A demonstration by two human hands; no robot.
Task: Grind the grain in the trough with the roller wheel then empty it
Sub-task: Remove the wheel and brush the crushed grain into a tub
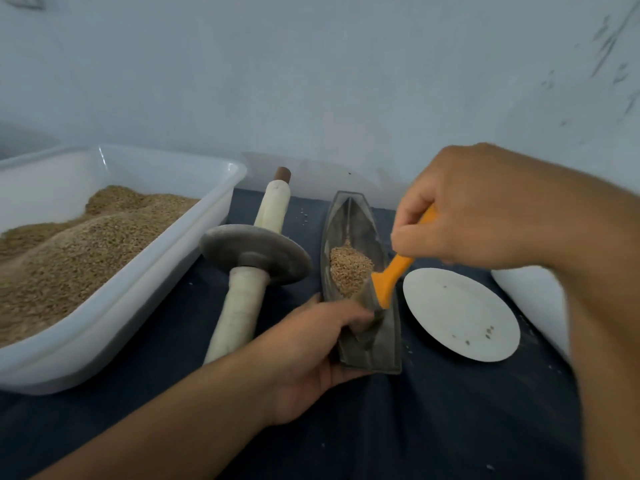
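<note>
A dark boat-shaped metal trough (377,355) lies on the dark cloth at centre, with a small heap of grain (349,268) in its middle. My left hand (311,351) grips the trough's near end, thumb over the rim. My right hand (485,209) holds an orange-handled brush (391,275), whose head sits inside the trough just in front of the grain. The roller wheel (256,252), a grey disc on a long white-wrapped axle, lies on the cloth left of the trough, untouched.
A large white plastic tub (138,292) holding much grain stands at the left. A white plate (460,313) with a few specks lies right of the trough. Another white container (526,292) shows behind my right forearm. A pale wall runs close behind.
</note>
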